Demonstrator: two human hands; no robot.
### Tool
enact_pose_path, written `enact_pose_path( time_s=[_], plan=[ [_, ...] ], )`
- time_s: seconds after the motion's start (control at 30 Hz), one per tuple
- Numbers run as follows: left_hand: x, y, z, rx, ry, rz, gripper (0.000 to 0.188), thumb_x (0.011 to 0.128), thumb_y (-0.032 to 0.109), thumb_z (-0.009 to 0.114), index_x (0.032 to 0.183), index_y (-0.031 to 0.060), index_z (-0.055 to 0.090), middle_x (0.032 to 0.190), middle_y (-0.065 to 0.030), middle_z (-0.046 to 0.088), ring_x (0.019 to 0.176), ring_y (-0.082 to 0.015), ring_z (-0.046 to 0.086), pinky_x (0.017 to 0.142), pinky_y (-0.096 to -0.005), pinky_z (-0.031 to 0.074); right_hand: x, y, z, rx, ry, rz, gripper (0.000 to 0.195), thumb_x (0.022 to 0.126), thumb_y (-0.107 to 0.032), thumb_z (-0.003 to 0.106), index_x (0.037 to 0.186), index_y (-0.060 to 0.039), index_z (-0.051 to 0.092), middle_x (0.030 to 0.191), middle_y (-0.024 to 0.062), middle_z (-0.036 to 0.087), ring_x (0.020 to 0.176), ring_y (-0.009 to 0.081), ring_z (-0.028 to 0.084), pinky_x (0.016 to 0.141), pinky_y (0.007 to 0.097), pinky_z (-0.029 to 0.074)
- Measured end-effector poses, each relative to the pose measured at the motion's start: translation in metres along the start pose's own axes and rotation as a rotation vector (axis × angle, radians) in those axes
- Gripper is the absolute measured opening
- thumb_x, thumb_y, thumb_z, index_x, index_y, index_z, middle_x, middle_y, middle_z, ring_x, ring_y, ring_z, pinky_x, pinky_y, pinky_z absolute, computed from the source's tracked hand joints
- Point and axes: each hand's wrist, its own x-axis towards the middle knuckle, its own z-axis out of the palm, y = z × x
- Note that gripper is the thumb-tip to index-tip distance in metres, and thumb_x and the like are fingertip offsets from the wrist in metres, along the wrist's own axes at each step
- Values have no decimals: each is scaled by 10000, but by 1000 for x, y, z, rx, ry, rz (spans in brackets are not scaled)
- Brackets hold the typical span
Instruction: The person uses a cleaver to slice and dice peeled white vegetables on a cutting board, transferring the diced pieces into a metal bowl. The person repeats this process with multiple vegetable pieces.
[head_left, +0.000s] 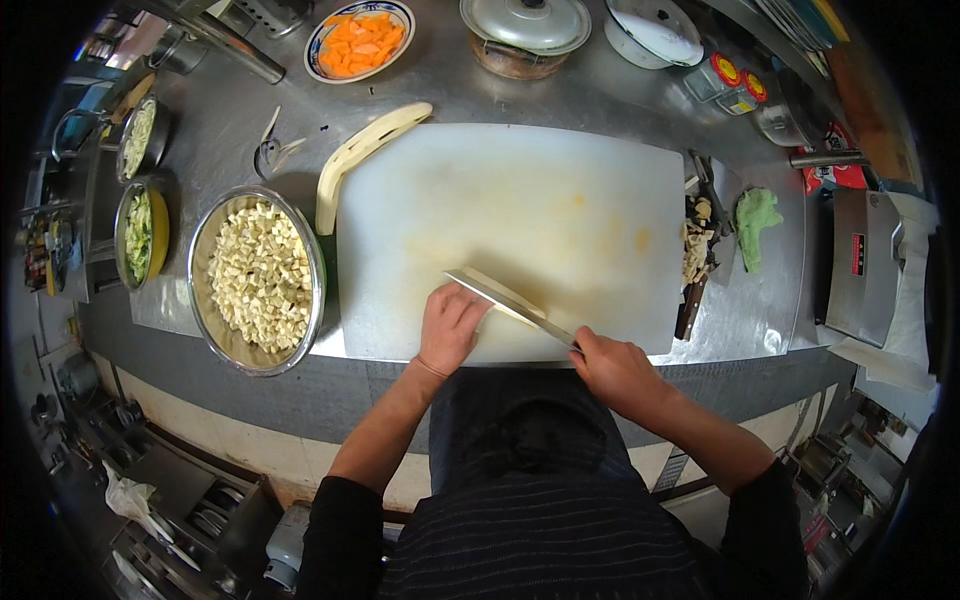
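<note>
My right hand (611, 367) grips the handle of a kitchen knife (517, 308), its blade slanting up and left over the white cutting board (480, 195). Along the far side of the blade shows a pale vegetable piece (491, 279), apparently peeled eggplant. My left hand (450, 322) has its fingers bent on this piece, close against the blade; the fingertips and part of the piece are hidden. A long peeled eggplant (364, 154) rests along the board's left edge. Left of the board stands a steel bowl (319, 300) full of pale diced cubes (259, 274).
Sliced carrots fill a patterned bowl (309, 56) at the back, near a lidded pot (525, 67). Trimmings (697, 244) and a brown-handled knife (691, 307) lie at the board's right edge. Beyond is a green cloth (756, 217). Two bowls of cut vegetables (139, 232) stand far left.
</note>
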Motion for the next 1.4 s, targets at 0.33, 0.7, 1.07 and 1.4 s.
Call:
enact_pose_path(
  time_s=[0.33,0.7,1.07,1.4],
  plan=[
    [13,5,-5,-58,-1,-15,582,583,-91,618,1139,80,645,1145,-83,598,1068,-330,511,916,-408,460,48,34,40,162,118,-64,179,944,-187,586,967,-17,537,850,218,650,761,438,629,650,497,498],
    [1,0,-4,-52,9,12,570,567,-114,611,1109,59,644,1129,-69,610,1075,-337,511,909,-412,461,-9,14,-8,43,38,-64,194,963,-218,557,960,-35,493,782,193,639,742,429,619,656,519,496],
    [1,-1,-3,-29,32,1,527,576,-113,598,1069,63,658,1056,-58,627,1047,-323,531,881,-401,479,22,1,11,-19,46,-72,184,965,-213,556,971,-44,483,743,198,626,664,433,618,592,529,502],
    [2,1,-2,-34,36,32,557,569,-113,589,1093,61,660,1090,-74,621,1036,-318,533,867,-394,486,27,13,53,-21,93,-13,178,957,-200,571,993,-37,510,809,204,649,734,438,630,644,525,512]
  ],
)
